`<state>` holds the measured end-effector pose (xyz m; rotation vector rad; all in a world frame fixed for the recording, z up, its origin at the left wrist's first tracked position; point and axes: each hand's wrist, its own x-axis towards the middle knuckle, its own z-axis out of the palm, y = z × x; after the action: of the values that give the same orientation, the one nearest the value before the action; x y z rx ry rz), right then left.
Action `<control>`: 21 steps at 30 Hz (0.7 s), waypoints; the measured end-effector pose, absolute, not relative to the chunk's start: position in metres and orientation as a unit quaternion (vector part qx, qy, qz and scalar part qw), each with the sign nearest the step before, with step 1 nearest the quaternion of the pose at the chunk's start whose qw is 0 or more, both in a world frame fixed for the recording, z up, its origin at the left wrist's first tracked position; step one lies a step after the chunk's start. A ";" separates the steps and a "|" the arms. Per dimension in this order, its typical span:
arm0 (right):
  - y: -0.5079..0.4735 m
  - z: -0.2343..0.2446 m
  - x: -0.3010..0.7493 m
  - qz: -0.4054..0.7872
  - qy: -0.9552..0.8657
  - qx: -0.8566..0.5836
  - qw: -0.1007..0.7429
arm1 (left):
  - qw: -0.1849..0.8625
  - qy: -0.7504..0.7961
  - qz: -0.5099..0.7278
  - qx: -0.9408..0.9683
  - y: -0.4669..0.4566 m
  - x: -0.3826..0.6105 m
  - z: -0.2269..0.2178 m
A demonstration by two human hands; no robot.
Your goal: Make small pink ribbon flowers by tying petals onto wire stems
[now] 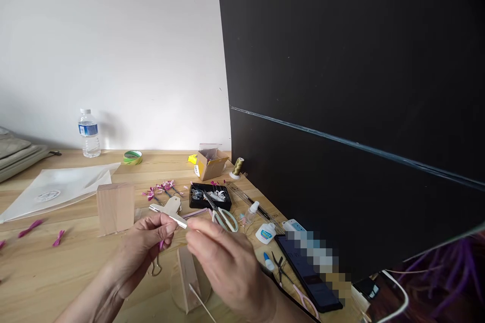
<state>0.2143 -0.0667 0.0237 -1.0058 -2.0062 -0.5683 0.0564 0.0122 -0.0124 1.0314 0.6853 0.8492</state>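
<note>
A silver metal bulldog clip (172,208) is pinched between the thumb and fingers of my left hand (151,237), above the table. My right hand (227,257) is closed at the clip's right end, its fingertips pressed together. What they hold, if anything, is hidden. A bit of magenta material (161,245) shows just under my left fingers. Below my hands, a wooden block (186,275) lies on a clear round disc (175,287), with a thin white stick (200,302) over it. A wire-handled clip (154,266) is partly covered by my left hand.
An upright wooden block (115,208) stands left of my hands. Behind them are pink flower pieces (164,189), a black tray (197,202) and scissors (222,214). Glue bottle (265,233) and phone (303,272) lie right, beside a tall black panel (341,86). A water bottle (89,136) stands back left.
</note>
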 end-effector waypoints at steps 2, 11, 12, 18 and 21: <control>-0.064 0.021 0.213 -0.257 -0.818 -0.378 0.350 | 0.768 0.294 0.364 0.436 0.010 0.057 -0.011; -0.054 0.010 0.220 -0.198 -0.831 -0.439 0.279 | 0.744 0.301 0.341 0.490 0.003 0.059 -0.007; -0.054 0.009 0.219 -0.169 -0.823 -0.458 0.291 | 0.716 0.308 0.349 0.520 0.004 0.059 -0.006; -0.054 0.017 0.209 0.120 -0.715 -0.586 0.361 | 0.373 0.267 0.441 0.771 0.009 0.059 -0.007; -0.053 0.024 0.209 0.151 -0.700 -0.607 0.344 | 0.306 0.249 0.458 0.796 0.011 0.059 -0.011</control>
<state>0.2089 -0.0530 0.0239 -1.5771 -1.8182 0.3926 0.0587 0.0115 -0.0113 2.1075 0.6600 1.2115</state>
